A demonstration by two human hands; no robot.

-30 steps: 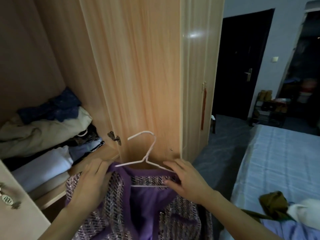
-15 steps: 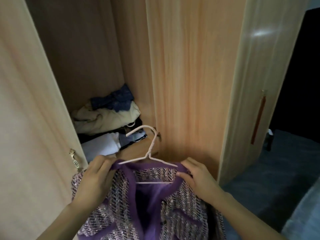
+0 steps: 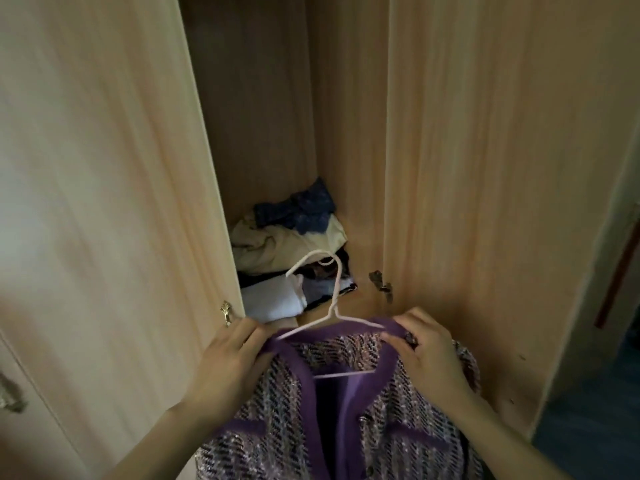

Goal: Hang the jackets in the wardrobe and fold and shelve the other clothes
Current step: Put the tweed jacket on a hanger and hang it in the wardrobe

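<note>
Fingers (image 3: 254,336) of the left hand (image 3: 228,365) pinch the left shoulder of one purple tweed jacket (image 3: 346,420); the right hand (image 3: 429,358) grips its right shoulder. One white wire hanger (image 3: 330,306) sits inside. The view has swung from the bed to the open wooden wardrobe (image 3: 467,168); hanging appears imminent. Far inside, one pile of folded clothes (image 3: 291,251).

A single head-worn camera looks forward and down from close range into the open light-wood wardrobe (image 3: 263,116), its pale wooden doors (image 3: 104,168) filling left and right, the person's forearms entering from the near edge.
</note>
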